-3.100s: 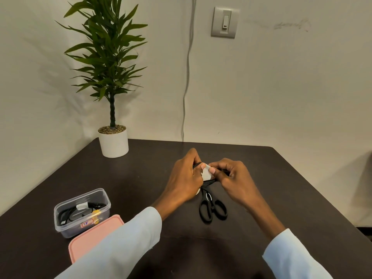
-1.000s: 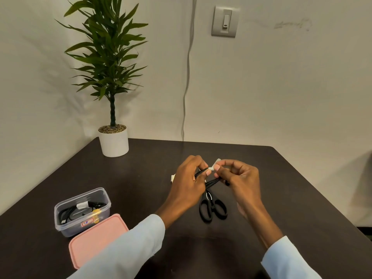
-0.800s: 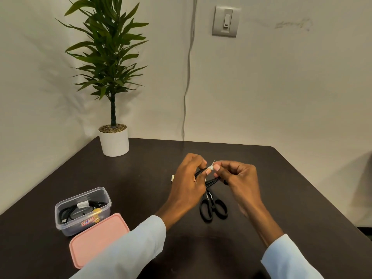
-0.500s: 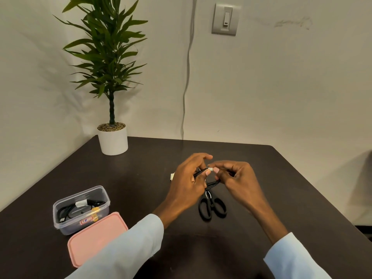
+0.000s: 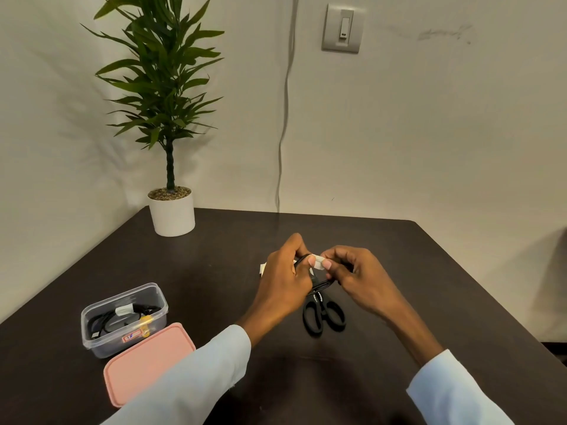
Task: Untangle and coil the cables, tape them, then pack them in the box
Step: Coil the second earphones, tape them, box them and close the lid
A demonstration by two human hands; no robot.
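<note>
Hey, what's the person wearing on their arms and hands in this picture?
Both arms wear pale blue long sleeves, the left sleeve and right sleeve ending at the wrists. The left hand and right hand are bare: no gloves, rings or watch visible.

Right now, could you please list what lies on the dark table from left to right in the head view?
Clear plastic box holding cables → pink lid → white plant pot → left hand → black scissors → right hand.

2 hands, 1 scissors, 1 box (cables inside), 1 lid, 1 plant.
</note>
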